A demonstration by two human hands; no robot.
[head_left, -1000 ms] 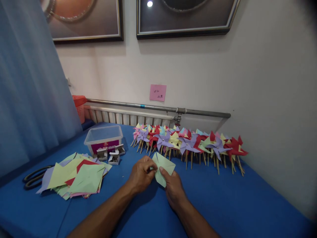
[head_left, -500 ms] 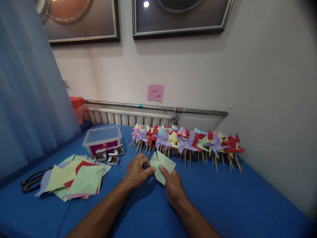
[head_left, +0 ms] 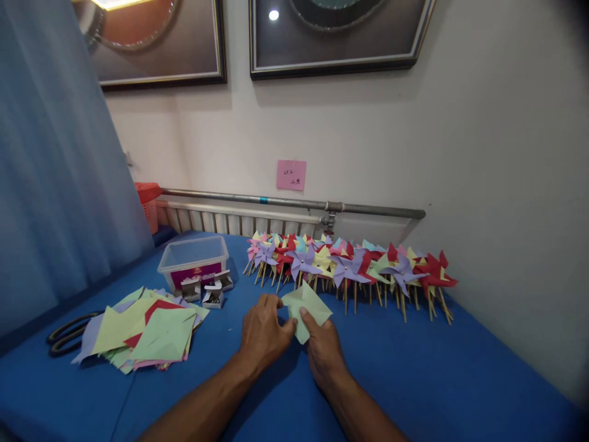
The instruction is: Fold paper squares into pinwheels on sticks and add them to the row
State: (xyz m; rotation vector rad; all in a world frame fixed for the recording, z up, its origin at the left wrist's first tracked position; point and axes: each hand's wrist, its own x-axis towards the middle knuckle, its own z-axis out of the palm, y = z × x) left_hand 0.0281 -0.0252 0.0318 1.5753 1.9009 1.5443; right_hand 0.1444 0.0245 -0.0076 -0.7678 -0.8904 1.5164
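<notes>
A light green paper square (head_left: 307,307), partly folded, is held between both my hands just above the blue table (head_left: 437,374). My left hand (head_left: 264,334) pinches its left corner with thumb and fingers. My right hand (head_left: 324,350) grips its lower edge, thumb on top of the sheet. A long row of finished paper pinwheels (head_left: 350,264) on wooden sticks lies behind the hands, along the wall.
A stack of coloured paper squares (head_left: 147,331) lies at the left, with black scissors (head_left: 69,334) beyond it. A clear plastic box (head_left: 193,258) and small open pin boxes (head_left: 209,291) stand behind the stack. A radiator pipe (head_left: 294,202) and a curtain (head_left: 55,184) border the table.
My hands have lowered slightly toward the table, and the green sheet has tilted flatter. My left fingers have shifted along its left corner.
</notes>
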